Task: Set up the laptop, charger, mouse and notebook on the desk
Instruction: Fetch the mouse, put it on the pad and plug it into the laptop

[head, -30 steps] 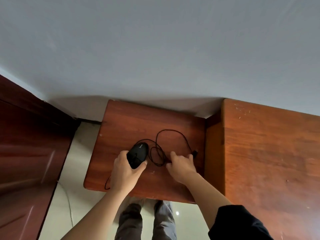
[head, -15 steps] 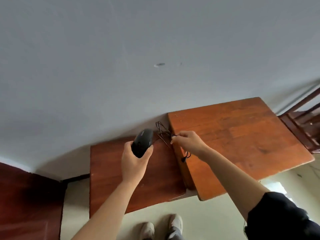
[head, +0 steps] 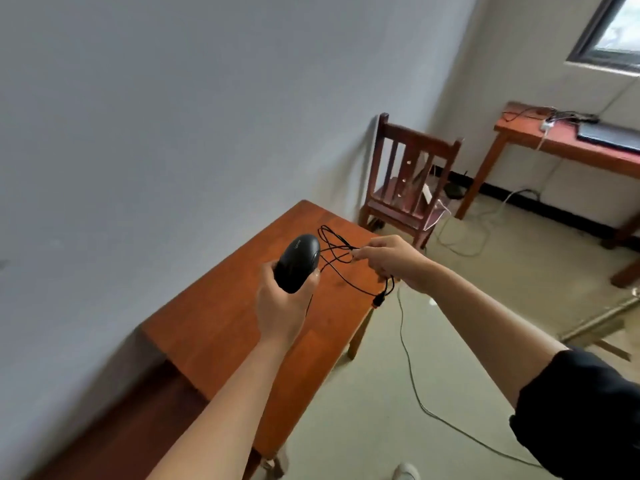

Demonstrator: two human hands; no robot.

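My left hand [head: 282, 308] grips a black wired mouse [head: 298, 262], held up in the air above a wooden table [head: 221, 327]. Its thin black cable [head: 337, 251] loops to the right, where my right hand [head: 394, 259] pinches it. The plug end [head: 378, 301] dangles below my right hand. Far off at the right, a closed dark laptop [head: 609, 135] lies on a red-brown desk [head: 568, 147], with a white charger plug [head: 546, 125] and cords beside it. No notebook shows.
A wooden chair [head: 407, 187] stands by the wall beyond the table. Cables [head: 415, 393] trail over the beige floor. A lower dark surface [head: 114, 427] adjoins the table at the left. A window [head: 609, 32] sits at the top right.
Both hands lifted the mouse and its cable off the low table. The view swung right, bringing the chair, floor and far desk into sight.
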